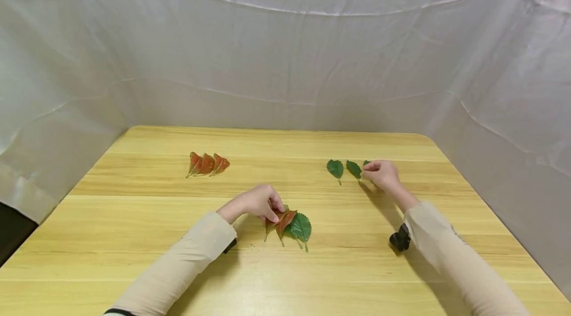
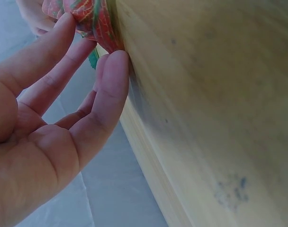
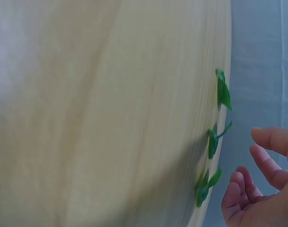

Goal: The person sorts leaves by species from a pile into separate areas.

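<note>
My left hand (image 1: pixel 258 202) pinches a red leaf (image 2: pixel 89 16) between thumb and fingers, over a small overlapping pile at the middle of the table. Another red leaf (image 1: pixel 285 222) and a toothed green leaf (image 1: pixel 301 228) show in that pile, stems pointing toward me. Farther right, my right hand (image 1: pixel 382 174) hovers beside a row of three green leaves. The left leaf (image 1: pixel 335 168) and middle leaf (image 1: pixel 354 169) show plainly; the hand partly hides the right leaf (image 1: pixel 366 162). In the right wrist view, the right fingers (image 3: pixel 267 165) are spread and hold nothing.
Three red leaves (image 1: pixel 207 164) lie overlapping at the back left of the wooden table (image 1: pixel 156 237). Pale cloth (image 1: pixel 285 58) hangs behind the table and along its sides. Dark crumbs (image 2: pixel 231 190) lie near the left wrist.
</note>
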Demonstrator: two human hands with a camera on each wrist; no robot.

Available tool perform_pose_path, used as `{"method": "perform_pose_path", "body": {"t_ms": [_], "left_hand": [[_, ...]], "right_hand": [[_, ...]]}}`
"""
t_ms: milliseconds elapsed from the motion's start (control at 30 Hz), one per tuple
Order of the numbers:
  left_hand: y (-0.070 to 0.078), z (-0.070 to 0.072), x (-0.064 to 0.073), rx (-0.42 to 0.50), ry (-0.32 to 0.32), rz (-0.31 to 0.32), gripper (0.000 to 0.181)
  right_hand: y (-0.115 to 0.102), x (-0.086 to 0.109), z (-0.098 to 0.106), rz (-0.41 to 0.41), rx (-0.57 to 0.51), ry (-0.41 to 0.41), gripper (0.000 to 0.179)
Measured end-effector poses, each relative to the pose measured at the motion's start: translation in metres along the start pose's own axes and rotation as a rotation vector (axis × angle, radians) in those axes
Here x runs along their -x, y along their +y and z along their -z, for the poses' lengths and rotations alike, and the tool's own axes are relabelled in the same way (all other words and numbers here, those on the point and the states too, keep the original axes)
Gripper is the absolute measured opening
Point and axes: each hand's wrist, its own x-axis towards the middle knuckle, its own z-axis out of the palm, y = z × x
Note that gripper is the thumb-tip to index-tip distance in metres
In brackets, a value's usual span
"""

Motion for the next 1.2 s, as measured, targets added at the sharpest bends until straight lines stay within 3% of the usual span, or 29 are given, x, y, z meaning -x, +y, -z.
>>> {"method": "perform_pose_path", "body": {"t_ms": [467,1200], "left_hand": [[0.000,0.000,-0.001,-0.016,-0.010,-0.029,0.018],[0.000,-0.001,0.000,-0.017,0.000,-0.013,0.020]], "right_hand": [[-0.013,0.015,-0.015,0.092,0.029,-0.073,0.027],[-0.031,0.042,-0.042,0.182,0.014,-0.176,0.019]]}}
